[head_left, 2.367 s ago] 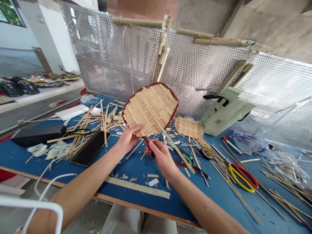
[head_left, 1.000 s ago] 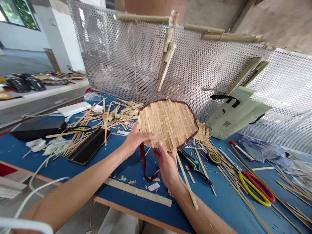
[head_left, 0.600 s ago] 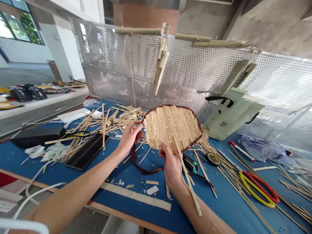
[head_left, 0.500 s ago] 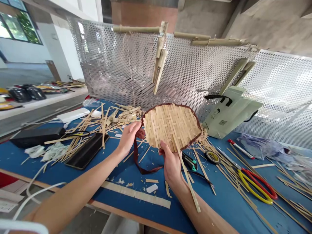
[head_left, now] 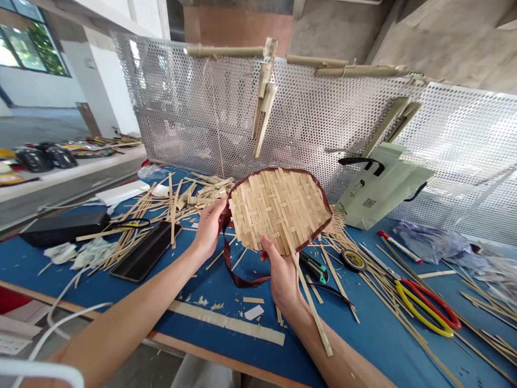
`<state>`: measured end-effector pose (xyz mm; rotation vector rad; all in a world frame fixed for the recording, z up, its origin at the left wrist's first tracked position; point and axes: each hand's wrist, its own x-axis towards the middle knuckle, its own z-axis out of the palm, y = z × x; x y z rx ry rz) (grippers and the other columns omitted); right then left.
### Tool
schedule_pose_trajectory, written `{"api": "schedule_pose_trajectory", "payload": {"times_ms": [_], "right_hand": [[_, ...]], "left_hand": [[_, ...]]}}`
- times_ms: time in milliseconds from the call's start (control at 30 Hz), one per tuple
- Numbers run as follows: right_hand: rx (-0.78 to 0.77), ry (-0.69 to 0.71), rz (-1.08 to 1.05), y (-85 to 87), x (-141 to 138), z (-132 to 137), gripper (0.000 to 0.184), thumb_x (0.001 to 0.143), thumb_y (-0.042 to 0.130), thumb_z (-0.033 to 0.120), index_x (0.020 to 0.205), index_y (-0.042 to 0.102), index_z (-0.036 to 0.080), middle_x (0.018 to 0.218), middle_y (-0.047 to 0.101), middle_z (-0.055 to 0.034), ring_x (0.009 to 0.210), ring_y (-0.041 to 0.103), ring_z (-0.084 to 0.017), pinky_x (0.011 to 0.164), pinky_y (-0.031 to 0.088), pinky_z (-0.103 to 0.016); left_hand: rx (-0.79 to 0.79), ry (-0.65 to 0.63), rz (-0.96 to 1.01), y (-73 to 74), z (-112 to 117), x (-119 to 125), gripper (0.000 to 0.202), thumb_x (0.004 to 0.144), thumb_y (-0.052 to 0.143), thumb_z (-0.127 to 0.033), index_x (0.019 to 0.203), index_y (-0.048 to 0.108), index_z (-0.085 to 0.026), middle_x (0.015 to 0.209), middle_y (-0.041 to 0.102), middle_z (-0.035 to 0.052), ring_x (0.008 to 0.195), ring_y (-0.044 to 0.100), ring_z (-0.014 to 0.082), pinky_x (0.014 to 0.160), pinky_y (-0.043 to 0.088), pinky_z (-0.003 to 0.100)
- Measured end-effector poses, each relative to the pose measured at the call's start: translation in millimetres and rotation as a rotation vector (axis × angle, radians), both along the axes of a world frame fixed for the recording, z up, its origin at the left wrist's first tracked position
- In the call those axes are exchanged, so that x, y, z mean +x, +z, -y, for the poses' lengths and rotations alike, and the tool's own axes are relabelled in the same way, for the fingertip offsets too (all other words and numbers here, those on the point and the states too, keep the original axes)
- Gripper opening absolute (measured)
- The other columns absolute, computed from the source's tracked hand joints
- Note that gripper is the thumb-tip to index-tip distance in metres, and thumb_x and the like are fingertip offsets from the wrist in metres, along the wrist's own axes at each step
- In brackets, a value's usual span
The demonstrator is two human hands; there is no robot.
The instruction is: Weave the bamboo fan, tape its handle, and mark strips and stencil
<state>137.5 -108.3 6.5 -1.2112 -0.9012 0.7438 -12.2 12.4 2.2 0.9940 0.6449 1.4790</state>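
Both hands hold a rounded panel of woven bamboo strips (head_left: pixel 279 209) up above the table, its curved edge bound in dark red-brown. My left hand (head_left: pixel 210 229) grips its left edge. My right hand (head_left: pixel 280 275) grips its lower edge, thumb on the weave. A long loose bamboo strip (head_left: pixel 312 310) runs from the weave down past my right wrist. A dark red ribbon (head_left: pixel 234 267) hangs in a loop from the panel's left side, just beside my left hand.
The blue worktable (head_left: pixel 194 323) is strewn with bamboo strips and offcuts. On it lie red-and-yellow scissors (head_left: pixel 424 307), a tape roll (head_left: pixel 353 260), a utility knife (head_left: pixel 313 268) and a black folder (head_left: pixel 145 250). A perforated metal screen (head_left: pixel 315 124) stands behind.
The panel has turned and shifted right and lower since the oldest frame. The ribbon now hangs from its left side. In the last half second, the panel tilted slightly, with its left edge dropping.
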Motion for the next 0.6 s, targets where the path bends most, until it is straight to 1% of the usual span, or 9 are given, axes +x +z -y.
{"api": "schedule_pose_trajectory", "payload": {"times_ms": [67,167,267,333,367,433,500,567,600], "right_hand": [[0.001,0.005,-0.003,-0.2,0.2,-0.2,0.027,0.088,0.077,0.049,0.076,0.06,0.032,0.065,0.061,-0.0021,0.063,0.058,-0.027,0.066,0.05,-0.045],[-0.008,-0.01,0.013,-1.7,1.1,-0.8,0.028,0.086,0.079,0.05,0.074,0.06,0.033,0.063,0.062,-0.0023,0.062,0.059,-0.028,0.064,0.05,-0.046],[-0.008,-0.014,0.045,-3.4,2.3,-0.4,0.03,0.087,0.078,0.051,0.072,0.06,0.032,0.061,0.062,-0.0026,0.062,0.06,-0.028,0.066,0.051,-0.046],[-0.008,-0.004,0.075,-3.8,3.2,0.6,0.033,0.09,0.076,0.052,0.069,0.059,0.032,0.061,0.061,-0.003,0.061,0.06,-0.028,0.067,0.051,-0.046],[-0.01,-0.002,0.086,-3.5,3.4,1.1,0.034,0.09,0.075,0.053,0.068,0.059,0.032,0.061,0.061,-0.0031,0.061,0.059,-0.028,0.066,0.051,-0.046],[-0.016,-0.001,0.105,-2.0,3.6,2.2,0.036,0.091,0.073,0.053,0.066,0.058,0.032,0.06,0.061,-0.0036,0.061,0.06,-0.028,0.067,0.051,-0.046],[-0.019,-0.005,0.116,0.3,3.2,2.9,0.037,0.09,0.074,0.053,0.065,0.057,0.031,0.06,0.061,-0.0039,0.06,0.06,-0.028,0.066,0.052,-0.046],[-0.016,-0.011,0.117,2.0,2.6,3.1,0.036,0.089,0.075,0.051,0.064,0.057,0.031,0.059,0.061,-0.0036,0.059,0.06,-0.028,0.065,0.052,-0.046],[-0.017,-0.016,0.116,2.3,2.3,3.0,0.036,0.088,0.075,0.051,0.064,0.057,0.032,0.059,0.06,-0.0034,0.059,0.06,-0.027,0.064,0.052,-0.045]], "left_hand": [[-0.026,-0.019,0.03,0.5,0.0,1.4,0.033,0.089,0.08,-0.051,0.105,0.081,-0.022,0.115,0.084,0.0093,0.121,0.074,0.0354,0.1,0.059,0.046],[-0.063,-0.036,0.066,1.1,-0.6,1.8,0.034,0.089,0.079,-0.051,0.107,0.079,-0.022,0.113,0.084,0.0097,0.118,0.075,0.0344,0.098,0.06,0.046],[-0.087,-0.053,0.082,2.7,-0.5,0.9,0.029,0.088,0.08,-0.05,0.095,0.077,-0.022,0.095,0.083,0.0075,0.107,0.077,0.0333,0.089,0.062,0.043],[-0.101,-0.07,0.083,3.8,-0.1,0.2,0.03,0.09,0.08,-0.052,0.086,0.074,-0.023,0.084,0.079,0.0059,0.099,0.078,0.0322,0.084,0.063,0.042],[-0.108,-0.078,0.083,4.0,0.0,-0.1,0.031,0.091,0.078,-0.054,0.084,0.074,-0.024,0.081,0.079,0.0055,0.097,0.078,0.0318,0.083,0.063,0.042],[-0.12,-0.091,0.084,3.2,-0.3,-0.7,0.032,0.096,0.073,-0.055,0.09,0.075,-0.024,0.088,0.081,0.0064,0.1,0.078,0.0321,0.085,0.063,0.043],[-0.13,-0.109,0.082,0.6,-1.5,-1.0,0.032,0.099,0.069,-0.054,0.102,0.077,-0.024,0.102,0.084,0.0081,0.108,0.078,0.0335,0.089,0.064,0.045],[-0.133,-0.138,0.073,-3.2,-3.6,-1.1,0.033,0.099,0.069,-0.054,0.112,0.078,-0.024,0.115,0.084,0.009,0.114,0.077,0.0351,0.093,0.064,0.048],[-0.131,-0.156,0.067,-5.0,-4.6,-1.0,0.035,0.098,0.071,-0.054,0.115,0.078,-0.025,0.119,0.084,0.0089,0.116,0.077,0.036,0.095,0.065,0.049]]}}
